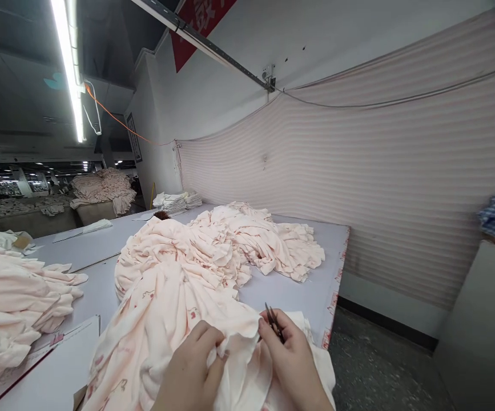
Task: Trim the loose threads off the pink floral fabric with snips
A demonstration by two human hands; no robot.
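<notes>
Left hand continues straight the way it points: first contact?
The left hand would likely push into the pale cloth at its fingertips, then perhaps reach the right hand with the dark snips; depth is unclear.

A pale tabletop (pixel 268 297) with a red-patterned edge strip spans the centre. Pink fabric heaps (pixel 178 268) lie across its middle and lower left; folded white cloths (pixel 176 201) sit toward its upper part. Printed paper (pixel 65 357) lies lower left, its writing seemingly illegible.
</notes>
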